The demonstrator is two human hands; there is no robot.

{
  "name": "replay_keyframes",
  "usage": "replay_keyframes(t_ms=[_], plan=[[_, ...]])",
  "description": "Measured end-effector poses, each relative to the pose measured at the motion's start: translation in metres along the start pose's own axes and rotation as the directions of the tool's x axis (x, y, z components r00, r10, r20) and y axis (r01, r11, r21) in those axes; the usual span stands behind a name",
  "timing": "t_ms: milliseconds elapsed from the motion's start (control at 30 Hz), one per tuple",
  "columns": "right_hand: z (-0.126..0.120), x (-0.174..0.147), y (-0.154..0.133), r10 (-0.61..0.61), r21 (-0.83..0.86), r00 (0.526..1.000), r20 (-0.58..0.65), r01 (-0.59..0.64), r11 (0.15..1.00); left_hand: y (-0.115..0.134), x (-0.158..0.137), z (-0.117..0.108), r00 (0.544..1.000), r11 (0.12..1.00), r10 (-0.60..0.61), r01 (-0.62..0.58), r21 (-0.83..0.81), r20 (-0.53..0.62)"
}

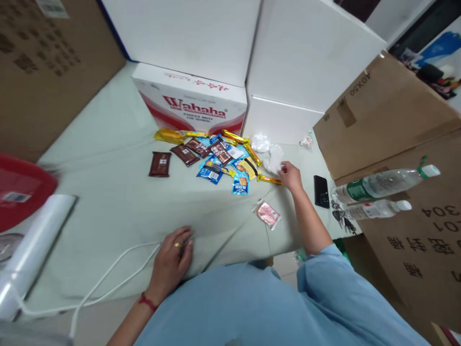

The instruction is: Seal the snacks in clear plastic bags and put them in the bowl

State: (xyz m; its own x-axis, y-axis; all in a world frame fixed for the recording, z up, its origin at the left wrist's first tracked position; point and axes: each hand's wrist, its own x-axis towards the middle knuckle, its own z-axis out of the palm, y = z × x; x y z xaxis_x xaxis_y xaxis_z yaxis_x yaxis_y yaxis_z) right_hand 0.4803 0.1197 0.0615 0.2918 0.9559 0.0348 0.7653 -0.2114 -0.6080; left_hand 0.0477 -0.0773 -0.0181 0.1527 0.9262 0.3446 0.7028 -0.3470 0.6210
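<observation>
My right hand (292,177) reaches out on the table, its fingers closed on the edge of a crumpled clear plastic bag (275,157). By its fingertips lies a thin yellow snack stick (269,179). My left hand (173,252), with a ring and a red wrist cord, rests on the table near its front edge. Its fingers are loosely stretched and hold nothing. Ahead is a pile of wrapped snacks: brown cocoa packets (160,164), blue sachets (240,184) and yellow sticks (253,154). A pink packet (268,215) lies apart, nearer my body.
A Wahaha carton (194,108) stands behind the pile. At right are a black phone (321,191), keys (343,218), two plastic bottles (382,185) and cardboard (396,154). A white cable (108,274), white roll (39,250) and red object (21,190) are at left.
</observation>
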Motion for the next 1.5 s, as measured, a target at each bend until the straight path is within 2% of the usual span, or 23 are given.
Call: replay_keyframes(t_ms=[67,133,167,267,367,467,567,633,700,767,867,933,1033,1133,1200,1267,1333,1400,1467,1500], plan=[[-0.002,-0.011,0.001,0.045,0.260,0.999,0.024,-0.050,0.964,0.004,-0.002,-0.003,0.997,0.995,-0.080,0.079,-0.065,-0.014],[-0.001,-0.026,0.002,0.104,0.514,0.992,0.064,-0.123,0.849,0.010,0.002,-0.006,0.988,0.979,-0.152,0.148,-0.139,-0.024],[0.000,-0.034,0.002,0.129,0.584,0.989,0.074,-0.147,0.798,0.014,0.007,-0.007,0.983,0.967,-0.182,0.176,-0.184,-0.018],[0.007,-0.059,-0.006,0.158,0.617,0.986,0.047,-0.153,0.772,0.030,0.033,-0.001,0.959,0.889,-0.269,0.281,-0.361,0.086],[0.020,-0.084,-0.023,0.146,0.676,0.988,0.047,-0.139,0.724,0.053,0.071,0.021,0.914,0.731,-0.328,0.406,-0.548,0.238],[0.035,-0.108,-0.041,0.125,0.730,0.989,0.082,-0.145,0.668,0.076,0.113,0.051,0.908,0.619,-0.363,0.404,-0.674,0.211],[0.046,-0.126,-0.051,0.085,0.736,0.986,0.146,-0.165,0.656,0.089,0.146,0.077,0.884,0.502,-0.378,0.445,-0.742,0.275],[0.047,-0.130,-0.048,0.063,0.717,0.982,0.177,-0.173,0.675,0.089,0.157,0.087,0.864,0.429,-0.383,0.481,-0.765,0.328],[0.042,-0.125,-0.038,0.075,0.685,0.989,0.128,-0.143,0.715,0.083,0.157,0.089,0.848,0.389,-0.413,0.493,-0.778,0.331],[0.031,-0.109,-0.023,0.109,0.632,0.994,-0.034,-0.063,0.772,0.074,0.149,0.086,0.842,0.385,-0.451,0.483,-0.786,0.296],[0.014,-0.070,-0.003,0.103,0.469,0.946,-0.306,0.056,0.882,0.062,0.133,0.077,0.860,0.412,-0.450,0.439,-0.798,0.241],[0.009,-0.046,0.001,0.041,0.326,0.947,-0.318,0.068,0.943,0.059,0.126,0.072,0.886,0.461,-0.418,0.399,-0.792,0.203],[0.016,-0.037,-0.015,-0.051,0.237,0.984,-0.169,0.091,0.967,0.059,0.121,0.068,0.919,0.615,-0.379,0.336,-0.714,0.107],[0.040,-0.066,-0.045,-0.157,0.439,0.987,-0.025,0.152,0.886,0.063,0.118,0.066,0.960,0.781,-0.278,0.209,-0.588,-0.029],[0.060,-0.094,-0.061,-0.227,0.597,0.959,0.168,0.084,0.798,0.066,0.117,0.065,0.982,0.826,-0.178,0.115,-0.551,-0.061],[0.077,-0.114,-0.068,-0.220,0.652,0.925,0.310,-0.039,0.757,0.067,0.117,0.064,0.991,0.825,-0.124,0.072,-0.561,-0.054],[0.085,-0.124,-0.066,-0.114,0.683,0.928,0.354,-0.174,0.709,0.062,0.118,0.063,0.984,0.799,-0.172,0.109,-0.591,-0.051],[0.085,-0.127,-0.059,0.016,0.749,0.941,0.338,-0.280,0.600,0.052,0.123,0.063,0.946,0.750,-0.320,0.216,-0.626,-0.056],[0.077,-0.127,-0.050,0.108,0.819,0.951,0.290,-0.305,0.485,0.040,0.130,0.061,0.885,0.694,-0.462,0.329,-0.641,-0.046],[0.072,-0.128,-0.046,0.140,0.840,0.954,0.264,-0.299,0.453,0.035,0.134,0.061,0.870,0.682,-0.491,0.363,-0.635,-0.031]])
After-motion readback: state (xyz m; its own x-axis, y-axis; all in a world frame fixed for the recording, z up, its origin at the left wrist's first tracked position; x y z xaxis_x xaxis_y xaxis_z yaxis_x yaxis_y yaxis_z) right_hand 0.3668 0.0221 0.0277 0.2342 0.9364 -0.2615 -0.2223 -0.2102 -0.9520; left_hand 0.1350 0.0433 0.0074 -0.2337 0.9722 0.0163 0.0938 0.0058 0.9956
